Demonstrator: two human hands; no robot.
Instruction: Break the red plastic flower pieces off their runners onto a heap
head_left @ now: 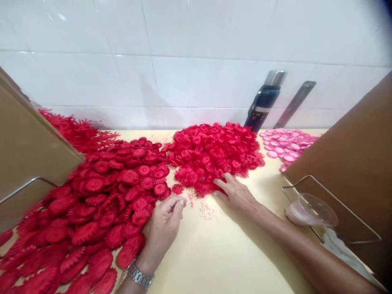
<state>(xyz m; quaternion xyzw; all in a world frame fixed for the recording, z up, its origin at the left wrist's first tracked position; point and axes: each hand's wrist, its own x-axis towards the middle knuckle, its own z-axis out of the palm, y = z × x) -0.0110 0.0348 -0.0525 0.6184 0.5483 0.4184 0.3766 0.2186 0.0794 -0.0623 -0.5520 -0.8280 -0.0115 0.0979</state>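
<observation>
My left hand (165,222) rests on the pale yellow table (226,253) beside a big heap of red frilled plastic flower discs (101,204). Its thumb and fingers are pinched together; what they hold is too small to make out. A metal watch (139,275) sits on that wrist. My right hand (234,192) lies flat with fingers apart, fingertips touching the near edge of a second pile of smaller red flower pieces (211,153). Red crumbs (206,210) lie between the hands.
Pink discs (286,145) lie at the back right. A dark bottle with a silver cap (265,102) leans on the white tiled wall. Brown boards with wire stands flank both sides (27,151) (358,163). A clear plastic cup (315,210) lies at the right.
</observation>
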